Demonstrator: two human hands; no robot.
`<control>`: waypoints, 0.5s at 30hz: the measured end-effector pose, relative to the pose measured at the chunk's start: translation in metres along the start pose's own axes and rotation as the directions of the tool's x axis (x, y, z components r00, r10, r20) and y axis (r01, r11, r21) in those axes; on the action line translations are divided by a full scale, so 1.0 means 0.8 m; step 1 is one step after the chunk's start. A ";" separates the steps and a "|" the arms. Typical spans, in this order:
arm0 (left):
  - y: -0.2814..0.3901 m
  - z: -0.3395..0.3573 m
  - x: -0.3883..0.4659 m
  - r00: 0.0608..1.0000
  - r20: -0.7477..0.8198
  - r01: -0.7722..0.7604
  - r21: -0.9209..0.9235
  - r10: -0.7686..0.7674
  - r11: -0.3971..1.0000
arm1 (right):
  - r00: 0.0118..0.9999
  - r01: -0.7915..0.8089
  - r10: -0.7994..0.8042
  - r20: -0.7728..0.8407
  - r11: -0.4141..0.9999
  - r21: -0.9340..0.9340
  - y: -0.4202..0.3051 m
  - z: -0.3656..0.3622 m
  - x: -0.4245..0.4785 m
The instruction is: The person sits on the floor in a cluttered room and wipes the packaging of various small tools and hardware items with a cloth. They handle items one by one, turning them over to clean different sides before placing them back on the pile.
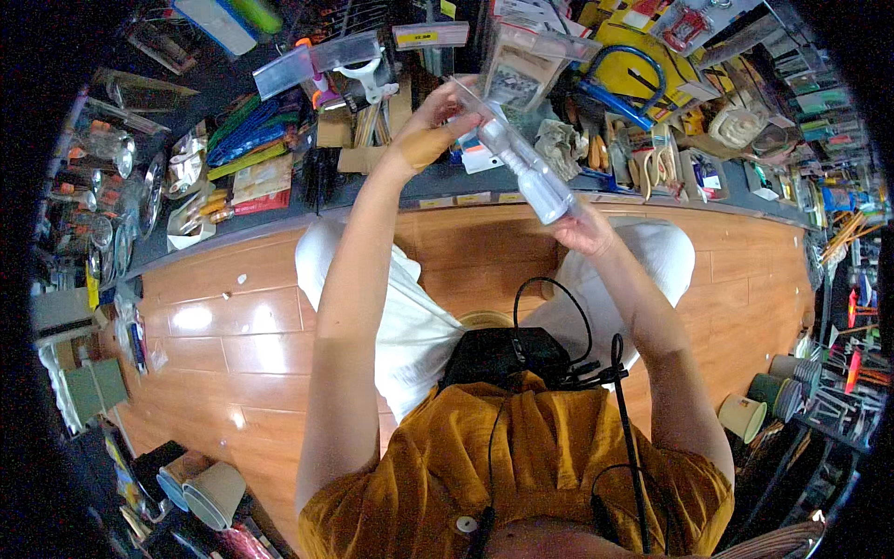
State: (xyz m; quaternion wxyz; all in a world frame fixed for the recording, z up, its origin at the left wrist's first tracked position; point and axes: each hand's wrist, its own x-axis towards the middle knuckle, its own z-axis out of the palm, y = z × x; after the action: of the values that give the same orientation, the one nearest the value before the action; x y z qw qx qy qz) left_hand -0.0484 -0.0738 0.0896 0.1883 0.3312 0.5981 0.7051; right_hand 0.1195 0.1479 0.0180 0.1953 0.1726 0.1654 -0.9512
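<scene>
A clear plastic blister pack (541, 185) with a bottle-like shape inside is held slantwise between both hands, above the edge of a dark shelf. At its upper left end, my left hand (434, 129) grips it with thumb and fingers. My right hand (583, 229) holds the lower right end from beneath. Past the pack hangs a packaged item (520, 70) in clear wrapping. A blue U-shaped lock (618, 112) on a yellow card lies to the right of the pack. White and orange-pink peelers or similar tools (367, 77) hang left of my left hand.
The dark shelf (265, 227) curves across the front, bearing blue mesh bundles (248, 136), cartons and small goods. Metal utensils (101, 230) hang at the left. Plant pots (213, 492) stand at lower left, with more pots (742, 417) at right. My knees are just below the shelf edge.
</scene>
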 end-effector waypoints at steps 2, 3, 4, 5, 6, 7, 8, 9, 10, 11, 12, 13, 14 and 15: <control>-0.004 0.001 -0.001 1.000 0.017 -0.007 -0.081 0.008 0.997 | 0.993 -0.063 0.058 0.102 0.997 0.050 0.007 0.004 0.002; -0.007 0.001 -0.002 1.000 0.025 -0.010 -0.123 0.013 0.992 | 0.985 -0.096 0.084 0.152 0.993 0.072 0.011 0.012 0.003; -0.010 -0.001 -0.001 1.000 -0.003 0.014 -0.118 -0.014 0.993 | 0.982 -0.100 0.094 0.166 0.994 0.032 0.011 0.023 0.003; -0.013 -0.004 0.000 0.999 -0.032 0.037 -0.114 -0.041 0.993 | 0.978 -0.104 0.104 0.181 0.995 -0.008 0.011 0.034 0.003; -0.014 -0.005 0.001 0.996 -0.057 0.059 -0.111 -0.066 0.992 | 0.975 -0.104 0.111 0.194 0.993 -0.048 0.010 0.042 0.002; -0.016 -0.005 0.001 0.996 -0.069 0.058 -0.081 -0.064 0.995 | 0.978 -0.076 0.094 0.186 0.992 -0.101 0.010 0.041 0.003; -0.018 -0.006 0.001 0.995 -0.082 0.057 -0.051 -0.061 0.997 | 0.981 -0.049 0.077 0.179 0.987 -0.154 0.010 0.039 0.005; -0.019 -0.008 -0.001 0.993 -0.097 0.060 -0.021 -0.062 0.998 | 0.983 -0.026 0.062 0.172 0.979 -0.205 0.011 0.038 0.008; -0.020 -0.010 -0.001 0.990 -0.111 0.081 -0.018 -0.082 0.997 | 0.992 0.005 0.035 0.124 0.952 -0.307 0.011 0.037 0.008; -0.021 -0.012 -0.002 0.987 -0.126 0.101 -0.017 -0.103 0.995 | 0.997 0.029 0.003 0.078 0.913 -0.408 0.010 0.036 0.007; -0.020 -0.014 -0.002 0.982 -0.140 0.123 -0.016 -0.124 0.992 | 0.999 0.047 -0.034 0.035 0.862 -0.504 0.009 0.037 0.007; -0.019 -0.017 -0.002 0.976 -0.174 0.135 0.012 -0.131 0.991 | 0.998 0.056 -0.030 0.063 0.886 -0.461 0.008 0.039 0.007; -0.019 -0.020 -0.002 0.969 -0.208 0.148 0.041 -0.137 0.988 | 0.995 0.064 -0.028 0.092 0.907 -0.416 0.006 0.042 0.008; -0.016 -0.024 -0.003 0.960 -0.245 0.161 0.072 -0.139 0.984 | 0.992 0.069 -0.024 0.124 0.926 -0.372 0.005 0.047 0.009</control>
State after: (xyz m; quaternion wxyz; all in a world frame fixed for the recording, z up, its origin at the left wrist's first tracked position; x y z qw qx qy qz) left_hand -0.0613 -0.0864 0.0753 0.1525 0.2061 0.6713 0.6954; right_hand 0.1049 0.1282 0.0474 0.2113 0.0719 0.3364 -0.9149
